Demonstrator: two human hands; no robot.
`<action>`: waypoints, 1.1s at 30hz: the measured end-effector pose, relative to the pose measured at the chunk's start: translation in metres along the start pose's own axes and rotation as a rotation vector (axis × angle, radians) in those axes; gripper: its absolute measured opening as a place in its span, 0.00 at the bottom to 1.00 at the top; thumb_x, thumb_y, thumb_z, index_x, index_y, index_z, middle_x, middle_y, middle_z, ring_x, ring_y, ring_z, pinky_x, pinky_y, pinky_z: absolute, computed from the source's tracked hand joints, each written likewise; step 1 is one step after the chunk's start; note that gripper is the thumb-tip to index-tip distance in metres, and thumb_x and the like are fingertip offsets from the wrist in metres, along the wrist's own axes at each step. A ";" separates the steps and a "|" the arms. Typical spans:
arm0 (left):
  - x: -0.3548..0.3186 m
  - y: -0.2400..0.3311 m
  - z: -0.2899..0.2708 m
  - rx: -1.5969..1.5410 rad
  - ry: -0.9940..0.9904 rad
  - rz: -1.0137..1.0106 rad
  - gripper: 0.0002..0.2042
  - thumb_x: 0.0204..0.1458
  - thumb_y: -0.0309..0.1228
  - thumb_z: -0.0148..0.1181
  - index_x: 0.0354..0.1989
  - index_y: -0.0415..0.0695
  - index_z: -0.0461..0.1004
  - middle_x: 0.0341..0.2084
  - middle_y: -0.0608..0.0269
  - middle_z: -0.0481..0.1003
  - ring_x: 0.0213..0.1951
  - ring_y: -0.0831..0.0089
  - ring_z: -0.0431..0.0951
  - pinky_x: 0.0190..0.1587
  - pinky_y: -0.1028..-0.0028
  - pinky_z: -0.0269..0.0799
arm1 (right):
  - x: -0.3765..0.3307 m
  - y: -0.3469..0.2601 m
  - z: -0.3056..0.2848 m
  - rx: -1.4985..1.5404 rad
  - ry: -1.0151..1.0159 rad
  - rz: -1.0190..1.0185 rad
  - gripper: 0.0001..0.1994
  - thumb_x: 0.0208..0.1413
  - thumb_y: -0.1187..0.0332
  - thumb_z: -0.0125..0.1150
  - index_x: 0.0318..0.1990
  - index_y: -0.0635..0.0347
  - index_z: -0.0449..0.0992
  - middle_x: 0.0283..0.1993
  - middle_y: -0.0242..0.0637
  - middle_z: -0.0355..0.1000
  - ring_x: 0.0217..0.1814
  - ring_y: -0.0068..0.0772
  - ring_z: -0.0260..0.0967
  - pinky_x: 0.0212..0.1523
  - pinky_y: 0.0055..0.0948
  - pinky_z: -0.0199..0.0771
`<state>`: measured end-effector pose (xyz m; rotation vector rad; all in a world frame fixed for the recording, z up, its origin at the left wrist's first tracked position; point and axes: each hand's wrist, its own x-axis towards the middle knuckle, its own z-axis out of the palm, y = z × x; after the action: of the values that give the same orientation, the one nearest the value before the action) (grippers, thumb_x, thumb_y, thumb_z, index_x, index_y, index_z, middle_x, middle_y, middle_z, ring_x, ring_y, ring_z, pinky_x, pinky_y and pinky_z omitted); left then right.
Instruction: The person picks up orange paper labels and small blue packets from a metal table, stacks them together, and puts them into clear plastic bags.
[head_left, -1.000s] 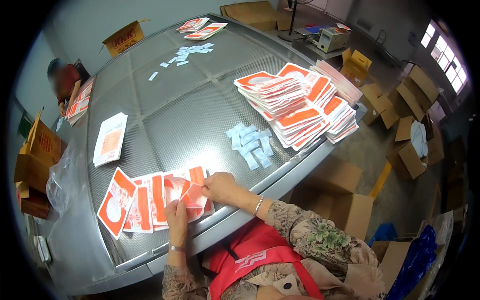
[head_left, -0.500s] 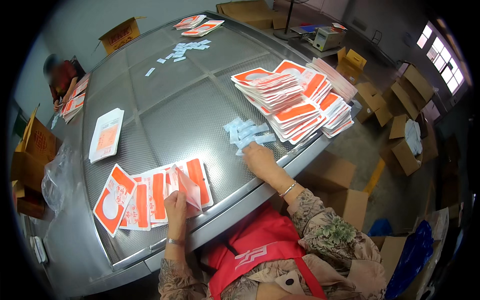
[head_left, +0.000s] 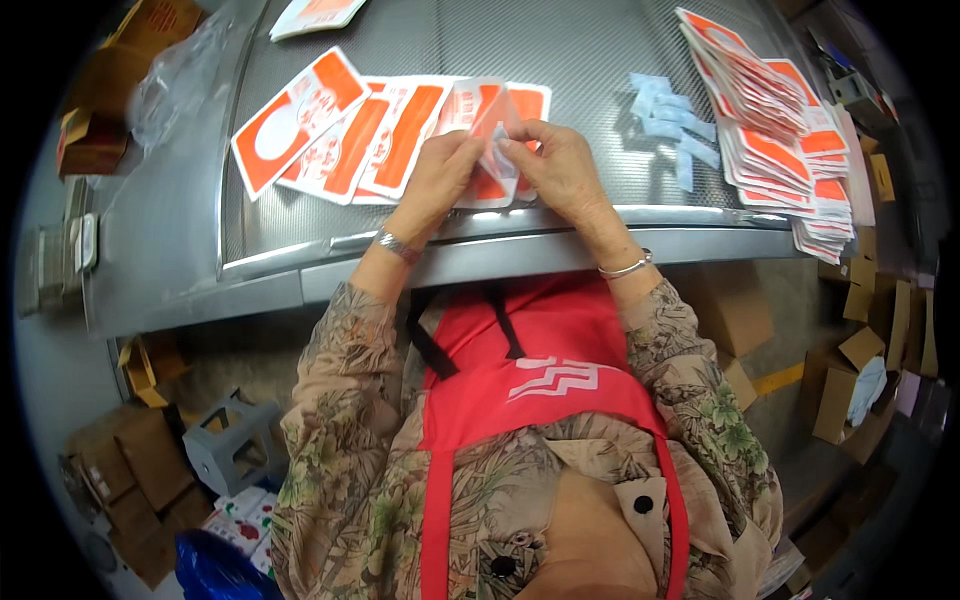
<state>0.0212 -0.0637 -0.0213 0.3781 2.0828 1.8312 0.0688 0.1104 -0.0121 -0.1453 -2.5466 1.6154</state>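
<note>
At the near edge of a grey metal table (head_left: 300,200), just above centre frame, a person's left hand (head_left: 435,175) and right hand (head_left: 560,170) meet over a small clear sachet (head_left: 497,150), fingers closed on it from either side; exactly how the fingertips pinch it is hard to make out. Directly behind the hands, a row of orange-and-white pouches (head_left: 370,130) lies fanned flat on the tabletop, the rightmost ones partly covered by the hands. Whether the held sachet is being slipped into a pouch cannot be told.

At upper right, a tall stack of orange-and-white pouches (head_left: 780,150) slumps toward the table edge, its top cut off by the frame. Between that stack and the hands lie loose pale blue sachets (head_left: 675,125).

Open cardboard boxes (head_left: 860,380) stand on the floor at right; their contents are mostly too dark to read, though one holds something pale. More cardboard boxes (head_left: 95,130) crowd the upper left beside a crumpled clear plastic bag (head_left: 185,70). A grey plastic crate (head_left: 230,445) sits at lower left. A red apron (head_left: 540,370) fills the foreground.
</note>
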 end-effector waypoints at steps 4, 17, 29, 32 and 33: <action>-0.013 -0.003 0.004 0.013 -0.012 0.069 0.15 0.62 0.35 0.51 0.29 0.36 0.76 0.18 0.73 0.68 0.23 0.85 0.62 0.25 0.79 0.60 | -0.002 -0.010 0.022 -0.347 0.154 -0.165 0.15 0.48 0.60 0.68 0.38 0.60 0.77 0.29 0.40 0.73 0.32 0.40 0.75 0.34 0.35 0.75; -0.011 0.006 -0.026 0.669 0.293 0.197 0.14 0.52 0.32 0.58 0.18 0.37 0.70 0.11 0.56 0.67 0.17 0.66 0.67 0.23 0.65 0.65 | 0.031 0.000 0.032 -0.042 -0.255 -0.170 0.24 0.59 0.51 0.57 0.50 0.64 0.72 0.37 0.47 0.78 0.41 0.48 0.76 0.42 0.41 0.74; 0.007 0.002 0.017 0.988 0.153 0.319 0.17 0.50 0.41 0.64 0.37 0.39 0.73 0.33 0.53 0.74 0.34 0.57 0.77 0.37 0.61 0.73 | 0.029 0.021 0.000 -0.568 0.118 -0.088 0.27 0.52 0.48 0.64 0.48 0.66 0.76 0.42 0.45 0.73 0.44 0.48 0.73 0.47 0.43 0.73; 0.012 0.005 0.015 0.967 0.118 0.236 0.21 0.48 0.45 0.64 0.38 0.38 0.74 0.36 0.52 0.74 0.39 0.56 0.77 0.40 0.61 0.73 | 0.038 0.032 0.000 -0.074 0.133 -0.107 0.20 0.54 0.60 0.65 0.46 0.69 0.75 0.33 0.43 0.76 0.31 0.38 0.75 0.36 0.36 0.76; 0.011 0.010 0.009 0.869 0.096 0.150 0.22 0.47 0.46 0.65 0.39 0.37 0.74 0.37 0.51 0.74 0.40 0.56 0.77 0.42 0.62 0.73 | 0.040 0.027 -0.001 0.103 -0.043 0.049 0.18 0.54 0.62 0.64 0.44 0.70 0.75 0.31 0.42 0.75 0.27 0.34 0.73 0.31 0.33 0.76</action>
<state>0.0148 -0.0496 -0.0129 0.6691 2.8953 0.9092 0.0296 0.1283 -0.0340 -0.1662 -2.5030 1.7825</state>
